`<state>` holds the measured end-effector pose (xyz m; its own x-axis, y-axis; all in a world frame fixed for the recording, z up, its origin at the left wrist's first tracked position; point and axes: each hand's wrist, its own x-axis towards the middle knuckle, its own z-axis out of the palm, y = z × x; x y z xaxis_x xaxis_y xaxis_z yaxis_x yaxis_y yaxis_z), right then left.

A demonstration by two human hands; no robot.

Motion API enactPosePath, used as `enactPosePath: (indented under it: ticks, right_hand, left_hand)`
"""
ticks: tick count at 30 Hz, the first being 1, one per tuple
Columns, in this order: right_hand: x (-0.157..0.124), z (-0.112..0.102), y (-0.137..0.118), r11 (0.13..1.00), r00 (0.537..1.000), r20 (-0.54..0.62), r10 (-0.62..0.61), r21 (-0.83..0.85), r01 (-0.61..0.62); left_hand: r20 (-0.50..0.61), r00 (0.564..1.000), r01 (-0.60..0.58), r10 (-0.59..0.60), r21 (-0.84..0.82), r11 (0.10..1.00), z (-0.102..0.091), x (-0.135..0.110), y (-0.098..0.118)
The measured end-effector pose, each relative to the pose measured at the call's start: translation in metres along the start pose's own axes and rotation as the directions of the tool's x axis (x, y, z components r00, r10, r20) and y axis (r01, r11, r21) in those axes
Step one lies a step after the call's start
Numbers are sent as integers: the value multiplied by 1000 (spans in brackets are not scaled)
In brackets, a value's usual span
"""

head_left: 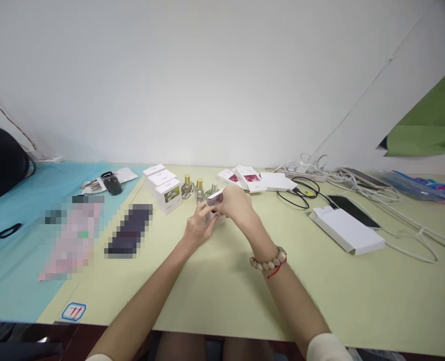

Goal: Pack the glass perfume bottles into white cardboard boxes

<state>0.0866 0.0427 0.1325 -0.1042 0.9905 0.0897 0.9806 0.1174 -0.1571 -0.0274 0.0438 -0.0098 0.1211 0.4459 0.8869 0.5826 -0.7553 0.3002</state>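
Observation:
Near the middle of the table, my left hand [197, 228] is wrapped around a small white box [215, 196] with a dark patch on its side. My right hand [237, 204] is closed at the top and right of the same box; its fingertips are partly hidden. Just behind the hands stand small glass perfume bottles, one with a gold cap [187, 187] and another gold-capped one [199, 191]. A third bottle [211, 189] is partly covered by the box. To the left, white boxes with a green picture [172, 194] stand in a row.
White boxes with red pictures [251, 178] lie by the wall. On the right are a flat white box [346, 229], a dark phone [352, 210] and tangled cables [391, 198]. A dark jar [112, 183] and a black band [9, 230] rest on the blue cloth [15, 281].

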Motion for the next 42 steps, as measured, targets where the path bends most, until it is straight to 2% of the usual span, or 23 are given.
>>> enactPosePath:
  ticks: [5,13,15,18,20,23,26,31,38,42]
  right_hand:
    - [0,-4,7,999,999,41,-14,48,12]
    - [1,-2,1,999,998,67,13,32,-15]
    - [1,-4,5,997,992,124,-12,78,2]
    - [0,-12,20,974,966,229,-119,214,69]
    - [0,-18,32,958,968,200,-154,271,96]
    - [0,-26,43,959,981,107,-160,254,129]
    - [-1,-29,45,955,971,126,-204,246,169]
    - [-3,-29,39,948,973,51,-227,240,208]
    - [-5,-34,42,945,970,117,-213,277,174]
    - [-1,-28,39,960,982,68,-176,232,156]
  left_hand:
    - [18,1000,24,-23,-67,997,0,0,-2]
    - [48,998,49,-44,-107,993,1,-2,-2]
    - [56,998,49,-43,-106,993,1,-2,-3]
    - [60,995,91,-86,-96,991,-1,0,-4]
    - [76,985,161,-153,-119,980,-3,2,-4]
    - [120,963,261,-241,-201,944,-4,5,-4]
    - [142,949,311,-281,-277,909,-5,6,-5]
    - [134,944,330,-302,-306,893,-7,7,-9]
    - [155,948,307,-278,-216,927,-14,10,-5]
    - [155,944,318,-293,-177,931,-15,12,-1]
